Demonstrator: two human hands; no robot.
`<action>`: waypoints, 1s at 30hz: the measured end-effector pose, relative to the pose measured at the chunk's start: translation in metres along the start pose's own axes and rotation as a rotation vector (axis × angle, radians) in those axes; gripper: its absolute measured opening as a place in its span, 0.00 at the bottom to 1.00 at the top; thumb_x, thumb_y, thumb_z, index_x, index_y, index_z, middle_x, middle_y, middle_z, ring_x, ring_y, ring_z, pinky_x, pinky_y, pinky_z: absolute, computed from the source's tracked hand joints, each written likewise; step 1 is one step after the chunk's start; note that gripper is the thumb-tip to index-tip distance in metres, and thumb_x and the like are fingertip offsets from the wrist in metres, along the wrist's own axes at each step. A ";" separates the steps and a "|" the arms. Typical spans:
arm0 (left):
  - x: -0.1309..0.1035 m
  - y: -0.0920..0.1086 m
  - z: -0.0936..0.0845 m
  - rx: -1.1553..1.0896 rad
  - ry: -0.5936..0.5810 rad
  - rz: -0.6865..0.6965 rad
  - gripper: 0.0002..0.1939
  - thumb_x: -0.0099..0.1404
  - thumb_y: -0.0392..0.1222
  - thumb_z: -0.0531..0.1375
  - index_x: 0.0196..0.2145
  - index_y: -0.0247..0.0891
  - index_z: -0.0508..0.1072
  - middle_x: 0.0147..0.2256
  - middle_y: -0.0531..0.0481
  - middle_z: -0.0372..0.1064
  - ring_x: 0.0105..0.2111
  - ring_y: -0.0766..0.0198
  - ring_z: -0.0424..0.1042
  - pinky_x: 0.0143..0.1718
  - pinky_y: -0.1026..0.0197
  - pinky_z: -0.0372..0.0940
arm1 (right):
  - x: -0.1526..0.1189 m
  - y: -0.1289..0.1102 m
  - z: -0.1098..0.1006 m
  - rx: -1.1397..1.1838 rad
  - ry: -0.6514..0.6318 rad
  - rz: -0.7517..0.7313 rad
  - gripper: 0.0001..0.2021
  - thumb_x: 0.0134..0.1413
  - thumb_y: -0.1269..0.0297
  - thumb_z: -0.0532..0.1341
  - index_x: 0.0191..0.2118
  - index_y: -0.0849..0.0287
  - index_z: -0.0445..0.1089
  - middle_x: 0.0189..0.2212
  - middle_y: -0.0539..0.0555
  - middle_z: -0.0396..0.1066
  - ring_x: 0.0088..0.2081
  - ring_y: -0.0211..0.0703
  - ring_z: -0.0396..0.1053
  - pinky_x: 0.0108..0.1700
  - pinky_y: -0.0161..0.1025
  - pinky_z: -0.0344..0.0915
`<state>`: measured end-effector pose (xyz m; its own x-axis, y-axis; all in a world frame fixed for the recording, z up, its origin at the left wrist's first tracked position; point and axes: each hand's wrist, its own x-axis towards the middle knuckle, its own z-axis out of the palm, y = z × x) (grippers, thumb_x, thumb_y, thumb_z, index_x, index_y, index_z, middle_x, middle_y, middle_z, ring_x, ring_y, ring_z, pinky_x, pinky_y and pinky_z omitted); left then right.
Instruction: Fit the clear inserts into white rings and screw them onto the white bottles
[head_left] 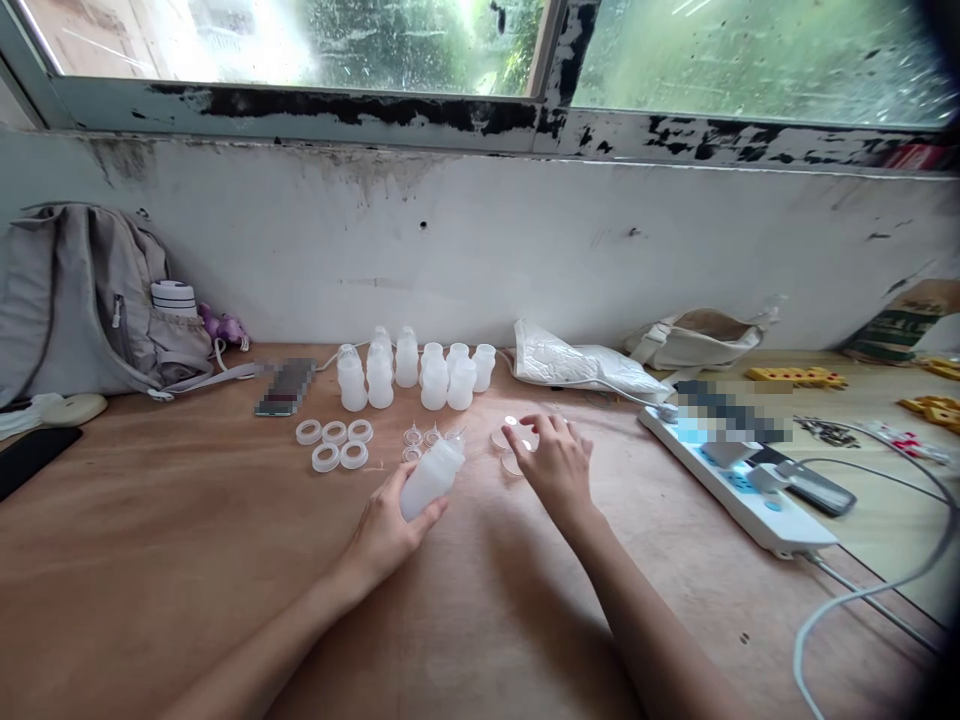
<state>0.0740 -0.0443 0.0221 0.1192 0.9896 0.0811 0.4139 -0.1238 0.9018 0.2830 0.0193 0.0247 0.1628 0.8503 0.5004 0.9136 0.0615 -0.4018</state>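
My left hand (pixel 390 530) is wrapped round a frosted white baby bottle (pixel 431 482), tilted to the right, with a clear tip at its top. My right hand (pixel 553 460) is over some clear round caps (pixel 511 462), its fingers spread; whether it touches one I cannot tell. Just behind the held bottle lie several clear nipples (pixel 412 438). Several white collar rings (pixel 333 434) lie on the wooden table to the left. At the back stand more frosted bottles in two groups, capped ones (pixel 379 376) on the left and open-topped ones (pixel 459 376) on the right.
A power strip (pixel 739 480) with plugs and cables lies on the right. Near the wall are a white plastic package (pixel 574 360) and a beige bag (pixel 697 338). A phone (pixel 286 386) and a grey backpack (pixel 90 290) are on the left.
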 end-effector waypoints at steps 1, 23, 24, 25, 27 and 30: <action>0.002 -0.003 -0.001 -0.030 -0.013 -0.008 0.19 0.55 0.50 0.55 0.42 0.38 0.63 0.37 0.48 0.67 0.36 0.59 0.66 0.37 0.61 0.59 | 0.002 0.006 0.001 -0.107 -0.041 0.023 0.15 0.48 0.53 0.55 0.34 0.61 0.68 0.35 0.62 0.68 0.42 0.56 0.60 0.39 0.48 0.51; 0.009 -0.024 -0.015 0.071 0.055 0.101 0.19 0.51 0.43 0.60 0.42 0.41 0.63 0.43 0.49 0.64 0.41 0.58 0.64 0.42 0.58 0.59 | -0.006 -0.009 0.012 0.764 -0.114 0.181 0.18 0.47 0.49 0.56 0.21 0.60 0.66 0.16 0.48 0.61 0.21 0.36 0.58 0.24 0.34 0.53; 0.009 -0.025 -0.014 0.079 0.051 0.109 0.19 0.51 0.42 0.60 0.42 0.41 0.63 0.43 0.48 0.65 0.42 0.57 0.64 0.43 0.57 0.58 | -0.008 -0.011 0.013 0.770 -0.130 0.185 0.18 0.47 0.49 0.56 0.21 0.60 0.66 0.15 0.47 0.60 0.20 0.36 0.58 0.23 0.34 0.53; 0.009 -0.025 -0.014 0.089 0.049 0.117 0.20 0.50 0.42 0.60 0.42 0.41 0.63 0.43 0.48 0.65 0.42 0.57 0.64 0.44 0.57 0.58 | -0.011 -0.013 0.015 0.776 -0.148 0.190 0.18 0.47 0.49 0.56 0.20 0.60 0.65 0.14 0.47 0.59 0.19 0.35 0.57 0.23 0.34 0.53; 0.008 -0.025 -0.013 0.104 0.047 0.136 0.20 0.50 0.40 0.61 0.42 0.41 0.64 0.42 0.48 0.65 0.42 0.56 0.64 0.44 0.55 0.57 | -0.015 -0.016 0.017 0.793 -0.189 0.202 0.17 0.46 0.49 0.57 0.20 0.59 0.65 0.13 0.46 0.58 0.18 0.35 0.56 0.21 0.33 0.52; 0.007 -0.024 -0.013 0.109 0.038 0.165 0.20 0.49 0.39 0.61 0.41 0.41 0.65 0.41 0.48 0.65 0.42 0.56 0.64 0.44 0.55 0.58 | -0.021 -0.021 0.018 0.859 -0.253 0.220 0.17 0.46 0.50 0.56 0.19 0.59 0.62 0.13 0.46 0.57 0.15 0.34 0.55 0.18 0.32 0.51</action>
<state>0.0529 -0.0334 0.0069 0.1602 0.9569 0.2423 0.4871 -0.2901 0.8238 0.2540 0.0096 0.0085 0.1213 0.9717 0.2028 0.2650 0.1652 -0.9500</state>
